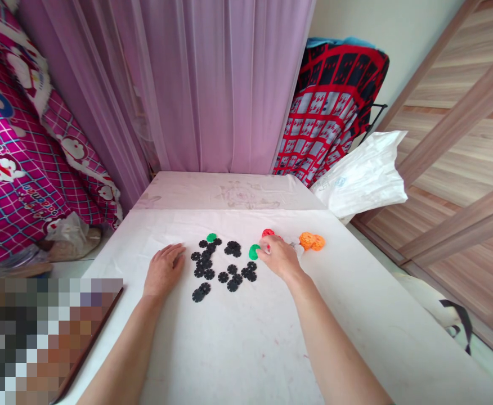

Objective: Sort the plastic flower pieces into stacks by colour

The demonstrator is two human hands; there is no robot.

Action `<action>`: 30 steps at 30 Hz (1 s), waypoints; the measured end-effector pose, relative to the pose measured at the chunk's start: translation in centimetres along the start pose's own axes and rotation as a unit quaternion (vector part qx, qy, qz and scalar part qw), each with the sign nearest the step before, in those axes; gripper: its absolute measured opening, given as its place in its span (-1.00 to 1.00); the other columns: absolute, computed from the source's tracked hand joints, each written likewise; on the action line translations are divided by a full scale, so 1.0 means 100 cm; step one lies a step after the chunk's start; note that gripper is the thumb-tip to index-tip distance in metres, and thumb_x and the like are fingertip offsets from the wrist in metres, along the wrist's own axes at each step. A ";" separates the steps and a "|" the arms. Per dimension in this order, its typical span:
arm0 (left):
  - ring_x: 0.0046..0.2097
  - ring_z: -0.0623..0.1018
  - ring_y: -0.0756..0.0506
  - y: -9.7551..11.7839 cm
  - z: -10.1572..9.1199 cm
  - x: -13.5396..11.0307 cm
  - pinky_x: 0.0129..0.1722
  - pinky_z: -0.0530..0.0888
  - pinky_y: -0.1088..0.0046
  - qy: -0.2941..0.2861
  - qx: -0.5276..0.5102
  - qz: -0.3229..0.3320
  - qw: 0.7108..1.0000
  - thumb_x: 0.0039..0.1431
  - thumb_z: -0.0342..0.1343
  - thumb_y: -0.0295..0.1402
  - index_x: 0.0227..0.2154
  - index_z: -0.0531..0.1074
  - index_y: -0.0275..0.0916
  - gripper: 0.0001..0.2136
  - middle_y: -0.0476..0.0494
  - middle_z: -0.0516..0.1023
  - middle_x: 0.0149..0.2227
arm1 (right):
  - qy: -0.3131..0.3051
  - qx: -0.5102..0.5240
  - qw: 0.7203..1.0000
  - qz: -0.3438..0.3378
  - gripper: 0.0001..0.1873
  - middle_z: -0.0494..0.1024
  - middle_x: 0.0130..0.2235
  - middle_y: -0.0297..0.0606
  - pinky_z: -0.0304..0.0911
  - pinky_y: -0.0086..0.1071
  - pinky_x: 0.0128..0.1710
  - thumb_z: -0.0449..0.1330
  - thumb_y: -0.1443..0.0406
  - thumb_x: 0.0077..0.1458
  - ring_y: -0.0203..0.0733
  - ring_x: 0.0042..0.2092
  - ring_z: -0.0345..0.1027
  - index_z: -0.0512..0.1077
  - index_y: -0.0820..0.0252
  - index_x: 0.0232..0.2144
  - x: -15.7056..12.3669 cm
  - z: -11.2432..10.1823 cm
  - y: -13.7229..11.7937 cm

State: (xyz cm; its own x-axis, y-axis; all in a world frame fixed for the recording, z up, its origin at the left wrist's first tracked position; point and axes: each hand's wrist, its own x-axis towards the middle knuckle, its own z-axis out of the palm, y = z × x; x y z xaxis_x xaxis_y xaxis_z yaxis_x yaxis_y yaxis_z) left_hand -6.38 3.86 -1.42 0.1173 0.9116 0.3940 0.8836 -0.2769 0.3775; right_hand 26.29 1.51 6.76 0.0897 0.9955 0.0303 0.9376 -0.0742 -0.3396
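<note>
My left hand rests on the white tabletop, left of the black discs, with its fingers lightly bent and nothing visible in them. At the right side of a small stack of green notched discs, my right hand has its thumb and fingers closed on the edge. Red discs show just beyond its knuckles, partly covered by it. Black notched plastic discs lie in several loose clusters between my hands. Another green disc sits at the far end of the left cluster.
Orange discs are piled right of my right hand, beside some whitish discs partly hidden by it. A white plastic bag stands at the table's far right corner. Purple curtains hang behind the table. A pixelated patch covers the lower left.
</note>
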 end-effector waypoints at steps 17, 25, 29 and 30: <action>0.36 0.18 -0.39 0.144 0.039 0.001 0.29 0.08 -0.23 -0.114 0.032 0.096 0.988 0.23 0.00 -0.28 0.05 0.51 -0.06 -0.64 -0.24 0.30 0.31 | 0.049 -0.053 0.997 -0.034 -0.56 0.45 0.12 -0.17 0.16 -0.31 0.10 -0.02 0.42 0.22 -0.09 0.10 0.30 0.44 0.10 0.08 -0.038 0.051 0.015; 0.42 0.02 -0.33 0.161 0.040 0.003 0.34 -0.12 -0.20 -0.158 0.073 0.074 0.982 0.28 -0.06 -0.30 0.18 0.39 -0.01 -0.58 -0.21 0.12 0.40 | 0.051 -0.059 0.996 -0.042 -0.53 0.43 0.13 -0.11 0.15 -0.26 0.05 -0.02 0.43 0.22 -0.08 0.09 0.28 0.39 0.15 0.13 -0.034 0.058 0.015; 0.42 0.05 -0.31 0.170 0.041 0.001 0.34 -0.08 -0.19 -0.154 0.087 0.063 0.982 0.29 -0.10 -0.33 0.20 0.37 -0.07 -0.56 -0.20 0.15 0.39 | 0.059 -0.069 0.995 -0.039 -0.53 0.44 0.11 -0.07 0.15 -0.25 0.02 -0.01 0.44 0.21 -0.07 0.09 0.27 0.37 0.19 0.14 -0.034 0.059 0.012; 0.42 0.05 -0.31 0.172 0.042 0.001 0.34 -0.07 -0.19 -0.152 0.090 0.056 0.983 0.29 -0.10 -0.34 0.21 0.36 -0.09 -0.56 -0.21 0.16 0.38 | 0.061 -0.070 0.995 -0.035 -0.53 0.44 0.11 -0.05 0.16 -0.25 0.02 -0.01 0.44 0.22 -0.06 0.09 0.27 0.36 0.21 0.15 -0.034 0.059 0.011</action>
State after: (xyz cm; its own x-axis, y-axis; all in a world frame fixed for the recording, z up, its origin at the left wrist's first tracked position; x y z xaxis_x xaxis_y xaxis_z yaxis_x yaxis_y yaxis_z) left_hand 10.74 0.51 1.56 0.3248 0.9343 0.1467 0.9197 -0.3482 0.1813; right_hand 25.07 -1.57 0.70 0.0546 0.9847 0.1658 0.9799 -0.0209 -0.1985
